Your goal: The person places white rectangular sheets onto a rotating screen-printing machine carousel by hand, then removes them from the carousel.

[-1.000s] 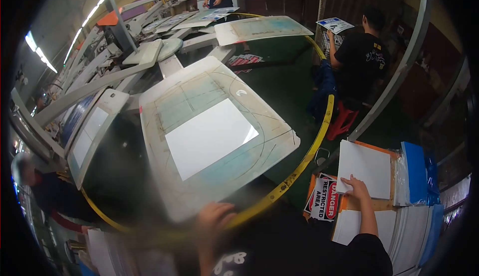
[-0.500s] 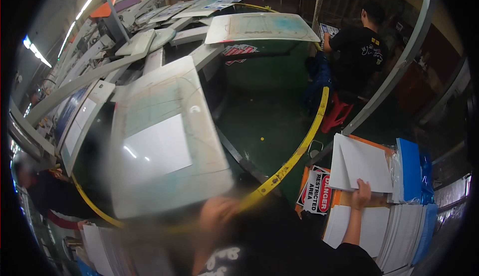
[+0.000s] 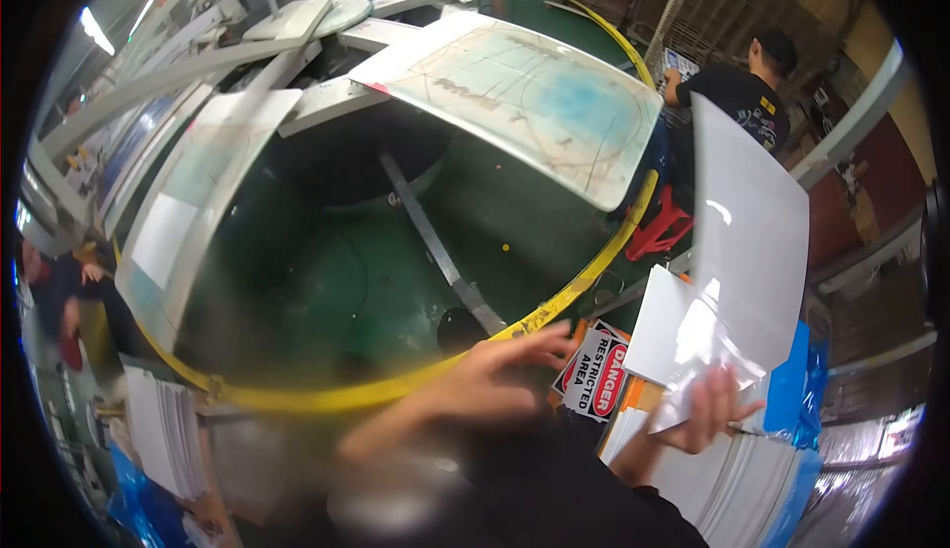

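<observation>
In the head view a glossy white sheet (image 3: 747, 216) stands raised at the right, curved and reflecting light. My right hand (image 3: 705, 411) grips its lower edge. At the lower centre is my left hand (image 3: 495, 380), its fingers spread and nothing in them, over the yellow rail (image 3: 554, 305). Danger signs (image 3: 596, 370) lie between my hands. Below the raised sheet rests a stack of white sheets (image 3: 658, 325). Beyond the rail a pale flat platen (image 3: 524, 102) reaches out toward the right.
Another platen (image 3: 203, 201) at the left carries a white sheet. A seated co-worker (image 3: 742, 88) is at the upper right by a red stool (image 3: 661, 229). Another person (image 3: 74, 296) is at the left edge. White stacks (image 3: 158, 419) stand lower left.
My right hand has lifted a white sheet off the stack. My left hand has moved right, its fingers now spread. The platens have swung round toward the left.
</observation>
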`<state>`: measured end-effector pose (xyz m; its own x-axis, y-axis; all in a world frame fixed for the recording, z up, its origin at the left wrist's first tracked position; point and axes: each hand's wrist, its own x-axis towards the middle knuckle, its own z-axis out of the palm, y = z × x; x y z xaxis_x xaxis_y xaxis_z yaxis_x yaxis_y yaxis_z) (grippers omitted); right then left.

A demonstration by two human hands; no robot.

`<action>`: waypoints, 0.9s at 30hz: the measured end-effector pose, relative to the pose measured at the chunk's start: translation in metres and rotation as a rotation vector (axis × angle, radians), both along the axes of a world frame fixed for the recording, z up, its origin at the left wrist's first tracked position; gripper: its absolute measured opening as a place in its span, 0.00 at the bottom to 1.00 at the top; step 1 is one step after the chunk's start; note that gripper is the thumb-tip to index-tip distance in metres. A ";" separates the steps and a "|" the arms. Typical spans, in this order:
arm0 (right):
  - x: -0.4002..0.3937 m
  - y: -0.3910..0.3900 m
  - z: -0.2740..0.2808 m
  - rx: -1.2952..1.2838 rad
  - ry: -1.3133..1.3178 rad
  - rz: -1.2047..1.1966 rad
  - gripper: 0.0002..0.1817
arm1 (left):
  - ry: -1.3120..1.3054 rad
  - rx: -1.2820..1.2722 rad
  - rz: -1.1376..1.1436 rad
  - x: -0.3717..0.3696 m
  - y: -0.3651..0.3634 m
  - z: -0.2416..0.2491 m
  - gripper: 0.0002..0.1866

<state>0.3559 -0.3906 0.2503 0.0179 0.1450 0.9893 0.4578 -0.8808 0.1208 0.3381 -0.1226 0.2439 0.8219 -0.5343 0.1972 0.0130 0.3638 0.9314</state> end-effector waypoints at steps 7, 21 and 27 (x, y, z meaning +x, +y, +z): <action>-0.003 0.069 -0.019 -0.239 0.767 0.575 0.16 | 0.286 -0.414 0.220 -0.015 0.009 -0.033 0.31; 0.167 0.049 -0.087 0.521 1.694 0.701 0.32 | 0.378 -0.291 0.574 -0.058 0.137 -0.110 0.27; 0.186 0.109 -0.099 0.465 1.706 0.719 0.23 | 0.363 0.001 0.775 -0.037 0.191 -0.116 0.33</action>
